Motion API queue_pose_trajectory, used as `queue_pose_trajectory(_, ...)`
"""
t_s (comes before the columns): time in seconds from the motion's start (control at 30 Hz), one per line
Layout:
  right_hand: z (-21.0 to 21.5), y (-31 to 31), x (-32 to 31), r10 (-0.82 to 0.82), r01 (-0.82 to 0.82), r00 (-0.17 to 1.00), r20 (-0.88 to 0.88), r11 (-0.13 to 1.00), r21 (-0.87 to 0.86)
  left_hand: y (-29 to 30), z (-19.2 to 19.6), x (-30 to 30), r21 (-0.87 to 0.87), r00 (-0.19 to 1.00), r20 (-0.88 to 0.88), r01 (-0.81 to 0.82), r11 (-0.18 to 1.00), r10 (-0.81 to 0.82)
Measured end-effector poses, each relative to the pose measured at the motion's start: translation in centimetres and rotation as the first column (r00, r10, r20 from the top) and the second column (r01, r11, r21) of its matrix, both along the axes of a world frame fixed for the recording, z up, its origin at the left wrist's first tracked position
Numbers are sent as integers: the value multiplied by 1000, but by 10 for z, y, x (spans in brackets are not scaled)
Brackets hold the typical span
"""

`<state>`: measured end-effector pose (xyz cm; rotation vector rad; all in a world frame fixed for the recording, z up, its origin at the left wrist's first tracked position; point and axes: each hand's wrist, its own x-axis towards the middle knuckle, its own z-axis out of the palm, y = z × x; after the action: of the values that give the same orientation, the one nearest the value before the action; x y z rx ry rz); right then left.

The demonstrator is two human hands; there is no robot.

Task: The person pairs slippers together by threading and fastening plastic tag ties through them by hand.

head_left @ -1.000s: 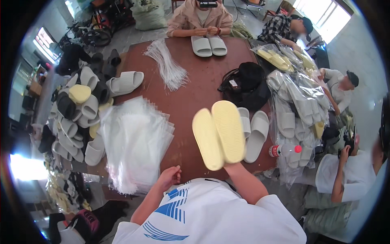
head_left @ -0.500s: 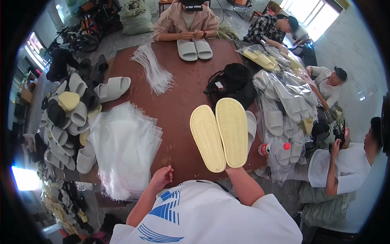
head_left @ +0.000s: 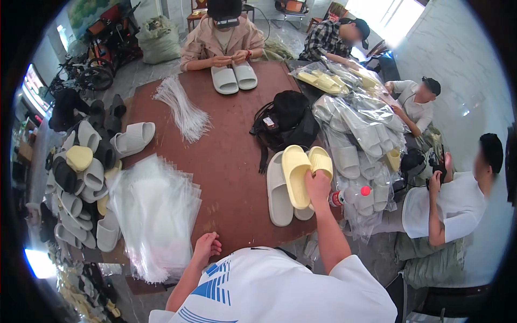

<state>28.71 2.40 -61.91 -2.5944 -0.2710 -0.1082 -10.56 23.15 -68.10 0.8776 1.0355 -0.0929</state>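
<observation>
A pair of pale yellow slippers (head_left: 295, 175) is in my right hand (head_left: 319, 187), straps facing up, my fingers closed at their inner edges. Beneath or just behind them a grey pair (head_left: 277, 199) lies on the brown table; I cannot tell whether the two pairs touch. My left hand (head_left: 207, 246) hovers at the table's near edge with its fingers loosely curled and nothing visible in it. To its left, a fanned stack of clear plastic bags (head_left: 156, 210) is the nearest thing.
Mixed slippers (head_left: 89, 177) are heaped at the left. Bagged slippers (head_left: 361, 121) pile up on the right, near a red-capped bottle (head_left: 350, 195). A black bag (head_left: 291, 121) and white ties (head_left: 183, 110) lie farther back. Across the table a person handles something small above grey slippers (head_left: 234, 78).
The yellow slippers have turned over from soles showing to straps showing, and they now sit above the grey pair. The whole view has shifted slightly; my left hand stays near the table edge.
</observation>
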Motion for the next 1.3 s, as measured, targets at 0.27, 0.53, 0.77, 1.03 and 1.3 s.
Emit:
queue_pose_trajectory(0.27, 21, 7, -1, 3, -5, 998, -59, 999, -34, -2, 10, 13, 4, 1000, 6, 13, 1000, -13)
queue_pose_trajectory(0.53, 49, -18, -7, 4, -6, 998, -57, 999, -37, -5, 5, 19, -1, 1000, 4, 2, 1000, -2)
queue_pose_trajectory(0.77, 65, -33, -9, 20, -42, 991, 133, 986, 161, -11, 7, 22, 13, 1000, 12, 20, 1000, -20)
queue_pose_trajectory(1.03, 102, -1, -82, 563, -694, 716, 413, 633, 342, -19, 0, 23, 41, 1000, -8, -6, 999, 6)
queue_pose_trajectory(1.3, -20, 20, -137, 922, -852, 375, -95, 383, 356, -50, 45, 54, 353, 981, -114, 187, 917, -156)
